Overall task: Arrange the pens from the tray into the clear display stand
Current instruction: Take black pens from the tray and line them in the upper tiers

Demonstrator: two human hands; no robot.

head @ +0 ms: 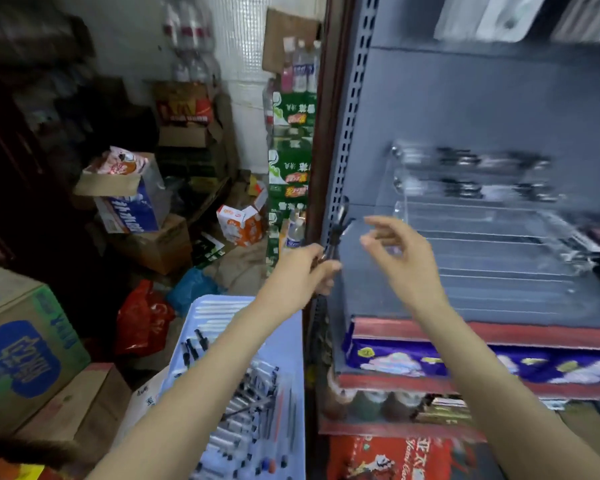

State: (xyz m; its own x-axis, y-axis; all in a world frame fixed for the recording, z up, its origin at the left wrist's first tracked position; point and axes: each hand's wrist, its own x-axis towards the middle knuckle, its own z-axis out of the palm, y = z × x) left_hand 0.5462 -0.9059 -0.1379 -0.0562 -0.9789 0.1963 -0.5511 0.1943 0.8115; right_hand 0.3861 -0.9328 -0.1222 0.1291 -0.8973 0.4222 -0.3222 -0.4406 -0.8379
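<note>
My left hand point(305, 271) grips a small bunch of dark pens point(336, 230) that point up, held at the left edge of the grey shelf point(395, 292). To its right, my right hand point(400, 251) hovers open with fingers spread, holding nothing. The clear display stand point(482, 237) sits on the shelf behind and right of my hands; its upper tiers hold a few dark pens, blurred. Below my left arm is the light blue tray point(288, 341), with several pens lying in it.
A perforated upright post point(352, 109) edges the shelf unit. Blue and red packaged goods point(465, 365) fill the shelf below. On the left, cardboard boxes point(25, 348), a red plastic bag point(142, 320) and stacked green drink cartons point(290, 161) crowd the floor.
</note>
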